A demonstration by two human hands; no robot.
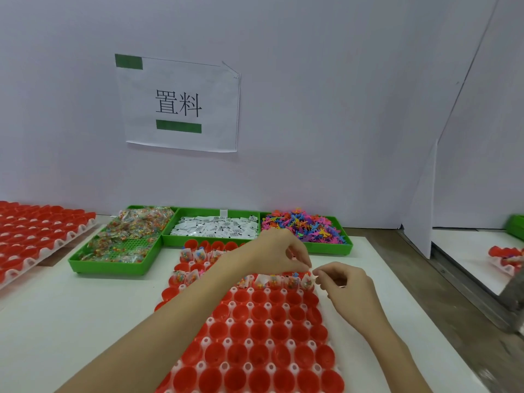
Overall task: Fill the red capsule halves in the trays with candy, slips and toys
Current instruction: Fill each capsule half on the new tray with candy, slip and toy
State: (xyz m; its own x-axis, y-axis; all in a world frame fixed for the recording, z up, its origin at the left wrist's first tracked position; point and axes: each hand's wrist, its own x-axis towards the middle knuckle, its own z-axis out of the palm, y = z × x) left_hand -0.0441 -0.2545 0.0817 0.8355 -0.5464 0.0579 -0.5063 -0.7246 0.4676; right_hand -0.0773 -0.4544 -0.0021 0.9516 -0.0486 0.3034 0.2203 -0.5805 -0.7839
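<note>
left hand (279, 252) fingers curled, pinch unclear | right hand (344, 282) pinches slip (314, 273) | tray (235, 344) cut off below

- Left hand (279, 252): forearm comes in from bottom left, angled up and right, bare. Fingers curled downward, thumb and fingertips drawn together in a pinch (contents too small to tell).
- Right hand (344, 285): forearm enters from bottom right. Fingers curled, thumb and forefinger pinched.
- Fingertips of both hands nearly meet.
</note>
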